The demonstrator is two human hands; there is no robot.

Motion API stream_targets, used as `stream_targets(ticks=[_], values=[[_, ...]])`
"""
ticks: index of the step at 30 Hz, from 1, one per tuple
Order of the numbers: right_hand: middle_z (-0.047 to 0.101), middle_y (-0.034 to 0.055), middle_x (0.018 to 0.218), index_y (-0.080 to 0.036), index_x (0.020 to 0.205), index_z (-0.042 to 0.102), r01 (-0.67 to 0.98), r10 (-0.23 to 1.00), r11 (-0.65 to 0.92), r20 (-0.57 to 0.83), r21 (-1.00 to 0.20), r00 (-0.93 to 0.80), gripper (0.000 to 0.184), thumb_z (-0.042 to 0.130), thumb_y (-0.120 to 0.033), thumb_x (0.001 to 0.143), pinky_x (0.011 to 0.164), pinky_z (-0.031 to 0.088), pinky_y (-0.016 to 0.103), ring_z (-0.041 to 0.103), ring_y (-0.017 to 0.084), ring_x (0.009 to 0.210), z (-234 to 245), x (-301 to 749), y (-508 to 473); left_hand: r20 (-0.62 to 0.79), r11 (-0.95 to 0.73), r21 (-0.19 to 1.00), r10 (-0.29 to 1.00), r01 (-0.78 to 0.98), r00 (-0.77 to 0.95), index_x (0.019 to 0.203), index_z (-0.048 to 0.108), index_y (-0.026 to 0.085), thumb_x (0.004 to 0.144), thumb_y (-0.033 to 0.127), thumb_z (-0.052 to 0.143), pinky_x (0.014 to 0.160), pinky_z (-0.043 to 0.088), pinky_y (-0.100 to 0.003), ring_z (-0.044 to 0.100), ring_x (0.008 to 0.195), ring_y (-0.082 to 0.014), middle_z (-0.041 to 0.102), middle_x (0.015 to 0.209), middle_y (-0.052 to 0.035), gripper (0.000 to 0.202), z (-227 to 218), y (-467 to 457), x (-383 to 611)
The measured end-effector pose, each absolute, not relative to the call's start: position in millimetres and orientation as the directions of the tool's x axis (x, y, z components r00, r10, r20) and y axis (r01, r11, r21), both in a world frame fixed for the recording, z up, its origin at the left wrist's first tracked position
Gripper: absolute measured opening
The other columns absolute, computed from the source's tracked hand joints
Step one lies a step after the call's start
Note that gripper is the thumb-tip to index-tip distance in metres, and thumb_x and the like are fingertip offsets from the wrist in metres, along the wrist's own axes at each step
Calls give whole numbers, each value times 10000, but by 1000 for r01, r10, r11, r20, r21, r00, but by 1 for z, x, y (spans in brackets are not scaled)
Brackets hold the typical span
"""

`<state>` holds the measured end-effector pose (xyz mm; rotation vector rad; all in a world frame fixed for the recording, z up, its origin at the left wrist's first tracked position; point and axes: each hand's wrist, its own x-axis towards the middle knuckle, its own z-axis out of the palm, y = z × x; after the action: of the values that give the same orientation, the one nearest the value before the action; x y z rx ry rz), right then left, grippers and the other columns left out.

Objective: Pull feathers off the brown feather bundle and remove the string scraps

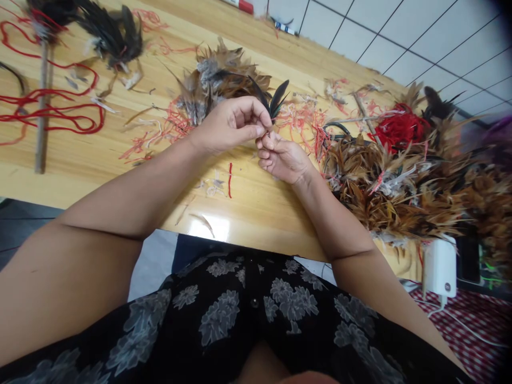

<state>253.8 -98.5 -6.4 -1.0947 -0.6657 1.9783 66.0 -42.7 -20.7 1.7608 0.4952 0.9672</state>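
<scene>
A few dark, glossy feathers [277, 102] stick up from between my two hands, tips pointing away from me. My left hand [236, 125] is closed in a pinch, thumb and index finger meeting at the feathers' base. Right beside it my right hand [286, 158] is closed too, its thumb and fingertips pinching the same base from below. The quill ends are mostly hidden by fingers. Behind my left hand lies a heap of brown and grey feathers [224, 80]. A short red thread piece [230, 180] rests on the table nearer to me.
Brown feathers [368, 197] form a big pile at right, with a red yarn bundle [402, 128] behind. At left are looped red yarn [76, 128], a wooden stick [41, 117] and black feathers [116, 40]. A white charger [440, 266] sits at the wooden table's [276, 218] right edge.
</scene>
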Motion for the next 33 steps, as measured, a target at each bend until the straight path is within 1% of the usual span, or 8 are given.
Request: stream_targets(ticks=[3, 7, 12, 17, 22, 27, 30, 33], values=[[592, -55, 795, -246, 905, 483, -395, 825, -565, -477, -724, -304, 242, 625, -123, 1059, 526, 352, 159, 436, 76, 616, -5, 252, -99, 408, -436, 894, 701, -102, 584, 1003, 698, 249, 1056, 526, 823, 826, 704, -519, 822, 841, -239, 820, 971, -59, 309, -24, -43, 68], [601, -53, 810, -258, 936, 502, -399, 846, -533, -470, -746, -251, 228, 659, -164, 1073, 549, 379, 168, 492, 91, 661, -5, 249, -99, 502, -571, 818, 656, -64, 563, 1001, 734, 245, 1083, 442, 757, 829, 707, -508, 848, 887, -266, 837, 987, -91, 214, -24, -41, 68], [611, -36, 833, -255, 890, 503, -360, 851, -524, -459, -772, -253, 269, 703, -178, 1053, 578, 421, 193, 554, 110, 719, -5, 247, -100, 598, -747, 664, 555, 31, 578, 1011, 798, 246, 1135, 533, 684, 817, 674, -446, 803, 909, -234, 821, 1028, -104, 333, -23, -32, 64], [583, -33, 840, -245, 821, 431, -307, 855, -499, -404, -810, -326, 381, 736, -193, 1041, 572, 421, 172, 498, 85, 681, -4, 247, -101, 517, -778, 614, 523, 132, 678, 1107, 792, 262, 1181, 659, 571, 969, 634, -447, 731, 1038, -219, 836, 1074, -79, 460, -23, -23, 60], [553, -37, 813, -239, 837, 466, -382, 840, -537, -436, -752, -323, 310, 672, -138, 1045, 562, 420, 158, 468, 81, 659, -5, 246, -101, 530, -818, 561, 473, 127, 704, 1100, 802, 316, 1157, 542, 619, 887, 610, -446, 713, 975, -210, 844, 1057, -54, 297, -25, -15, 58], [564, -31, 805, -240, 821, 441, -434, 845, -533, -438, -726, -306, 304, 635, -127, 1027, 576, 445, 181, 471, 95, 662, -13, 245, -101, 497, -772, 610, 547, 176, 674, 1121, 747, 284, 1154, 520, 647, 944, 574, -430, 706, 1004, -215, 822, 985, -28, 259, -32, -18, 57], [536, -38, 769, -240, 837, 466, -454, 847, -531, -445, -716, -290, 274, 596, -120, 1046, 584, 441, 185, 467, 100, 650, -15, 244, -100, 492, -761, 597, 598, 254, 633, 1185, 687, 246, 1179, 508, 590, 952, 545, -379, 688, 1007, -190, 800, 991, -26, 280, -36, -27, 60], [498, -47, 737, -240, 824, 447, -485, 850, -525, -455, -699, -265, 311, 563, -135, 1093, 583, 419, 179, 442, 95, 629, -14, 242, -100, 515, -749, 585, 639, 311, 571, 1160, 659, 243, 1169, 515, 581, 970, 543, -395, 711, 989, -203, 785, 1020, -43, 282, -39, -35, 66]])
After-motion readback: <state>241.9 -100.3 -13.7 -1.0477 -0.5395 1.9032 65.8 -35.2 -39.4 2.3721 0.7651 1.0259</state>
